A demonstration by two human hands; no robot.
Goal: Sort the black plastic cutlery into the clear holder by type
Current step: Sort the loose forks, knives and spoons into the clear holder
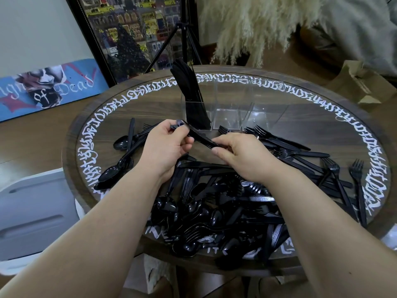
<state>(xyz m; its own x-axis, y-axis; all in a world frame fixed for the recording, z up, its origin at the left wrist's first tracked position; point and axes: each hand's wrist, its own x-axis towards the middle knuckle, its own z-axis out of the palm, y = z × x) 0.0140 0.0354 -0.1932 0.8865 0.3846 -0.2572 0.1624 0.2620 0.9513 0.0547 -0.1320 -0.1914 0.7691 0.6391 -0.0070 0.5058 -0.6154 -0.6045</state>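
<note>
I've got a small bunch of knives (198, 135) up off the table (322, 117), held level between both hands so I can square them before they go in. Left hand (166, 145) grips the handle end, fingers curled round it, thumb on top. Right hand (238, 154) pinches the other end, thumb tip pressed under the blades, fingers folded over. So the bunch bridges the gap between my hands, just in front of the holder (225, 108). Holder stands at the far side, left compartment already packed with upright black pieces, knives I think, leaning left; the middle and right compartments look bare. That's why I'm aiming left, I reckon. Spoons (120, 155) lie off to my left, forks (277, 138) to the right, and the big mixed pile (214, 207) sits under my wrists, plenty left to sort
</note>
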